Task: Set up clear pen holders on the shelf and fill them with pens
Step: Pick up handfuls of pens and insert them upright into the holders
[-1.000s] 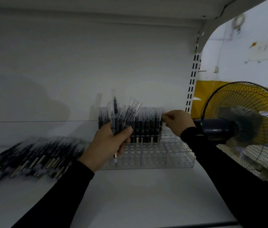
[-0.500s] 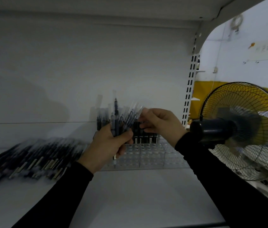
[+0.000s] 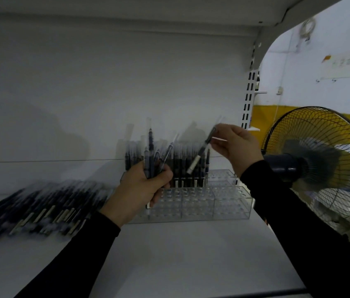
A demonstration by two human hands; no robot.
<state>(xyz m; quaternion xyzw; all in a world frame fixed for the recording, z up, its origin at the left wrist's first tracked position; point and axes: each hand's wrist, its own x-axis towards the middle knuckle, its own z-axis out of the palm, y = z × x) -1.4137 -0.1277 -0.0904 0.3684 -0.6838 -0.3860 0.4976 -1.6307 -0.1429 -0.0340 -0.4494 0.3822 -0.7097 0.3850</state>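
White shelf (image 3: 191, 254) carries a clear pen holder (image 3: 202, 203) at its back; left hand (image 3: 141, 190) grips a pen bundle (image 3: 151, 155), right hand (image 3: 238, 145) pinches one tilted pen (image 3: 201, 152).

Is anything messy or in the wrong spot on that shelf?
Yes. A heap of loose pens lies flat on the shelf to the left, not yet standing in the clear pen holder. Only the holder's back rows are filled; the front holes are empty. Nothing looks broken or spilled.
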